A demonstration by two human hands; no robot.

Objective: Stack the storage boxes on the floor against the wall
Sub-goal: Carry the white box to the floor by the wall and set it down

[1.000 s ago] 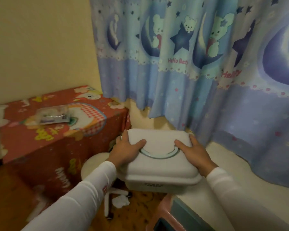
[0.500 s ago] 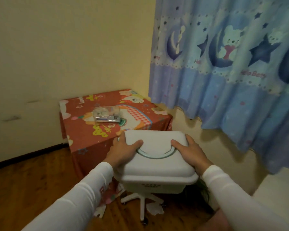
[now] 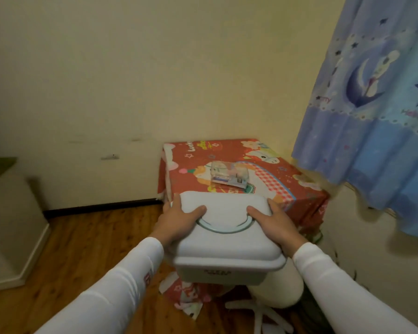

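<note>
I hold a pale grey-white storage box point(image 3: 225, 244) with a lid and a teal curved handle in the air at chest height. My left hand point(image 3: 179, 220) grips its left side, thumb on the lid. My right hand point(image 3: 275, 225) grips its right side the same way. The box hangs in front of a red cartoon-print covered block point(image 3: 263, 179) that stands in the room's corner. The wooden floor point(image 3: 82, 242) and the cream wall point(image 3: 106, 92) lie to the left of that block.
A small clear plastic case point(image 3: 228, 174) lies on the red cover. A white swivel stool point(image 3: 275, 292) stands under the box. A blue curtain point(image 3: 372, 116) hangs at right. A pale cabinet point(image 3: 10, 225) stands at left, against the wall.
My view has swung left, from the curtain to the wall and floor. The box stays held in both hands and has moved left with me.
</note>
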